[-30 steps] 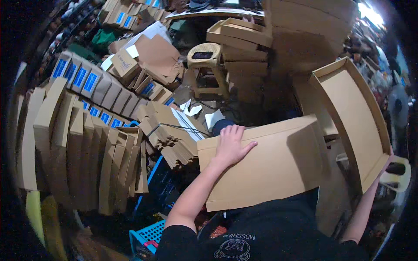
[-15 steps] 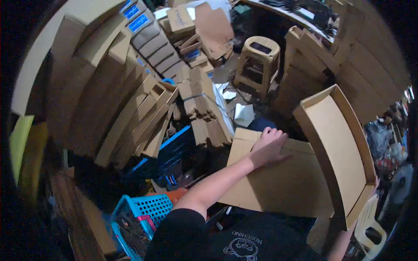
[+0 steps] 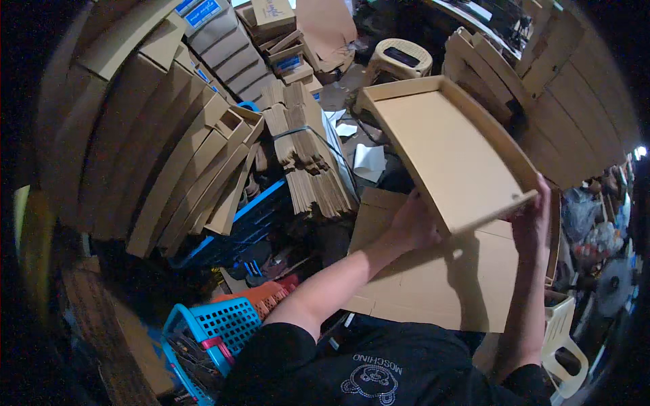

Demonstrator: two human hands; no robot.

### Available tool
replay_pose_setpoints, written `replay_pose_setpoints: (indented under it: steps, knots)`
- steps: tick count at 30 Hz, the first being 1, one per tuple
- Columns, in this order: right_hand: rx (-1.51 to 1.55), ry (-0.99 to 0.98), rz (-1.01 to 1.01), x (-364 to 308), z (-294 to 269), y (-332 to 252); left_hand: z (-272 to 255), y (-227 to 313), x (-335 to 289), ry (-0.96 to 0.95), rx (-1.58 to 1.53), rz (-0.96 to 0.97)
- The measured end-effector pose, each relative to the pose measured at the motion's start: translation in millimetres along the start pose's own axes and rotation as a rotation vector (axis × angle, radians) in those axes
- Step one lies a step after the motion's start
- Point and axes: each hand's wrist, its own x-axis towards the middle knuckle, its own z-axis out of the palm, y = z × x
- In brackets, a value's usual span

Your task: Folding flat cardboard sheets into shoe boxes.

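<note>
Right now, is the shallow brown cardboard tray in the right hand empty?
Empty: the shallow brown cardboard tray shows a bare bottom between its raised walls.

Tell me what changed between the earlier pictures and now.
The right hand has swung the open cardboard tray leftward over the cardboard sheet. The left hand has moved from the sheet to the tray's left side, its fingers partly hidden. The sheet and strapped cardboard bundle stayed put.
</note>
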Motion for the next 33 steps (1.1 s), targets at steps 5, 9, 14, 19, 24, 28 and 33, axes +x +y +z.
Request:
replay_pose_setpoints:
  steps: [5,9,14,19,24,28,33]
  knots:
    - [0.294,-0.033,0.660,58.3,108.9,-9.6,38.4,-18.9,-19.0,-0.271,-0.018,-0.081]
    - [0.202,-0.063,0.731,101.8,118.6,36.4,-36.0,16.2,12.3,-0.226,0.047,-0.097]
    - [0.136,-0.128,0.805,146.9,136.7,122.1,-38.9,14.9,10.6,-0.206,-0.004,-0.116]
    - [0.105,-0.116,0.802,158.5,147.6,174.0,-36.2,17.0,12.8,-0.299,0.041,-0.120]
    - [-0.128,-0.049,0.912,150.0,148.3,159.6,-37.2,14.9,9.2,-0.242,0.026,-0.120]
    - [-0.640,-0.207,0.458,137.7,118.3,134.9,-38.1,14.5,7.7,-0.199,-0.008,-0.120]
    - [-0.658,-0.448,0.278,84.6,71.8,45.7,-36.0,15.4,6.8,-0.226,0.002,-0.124]
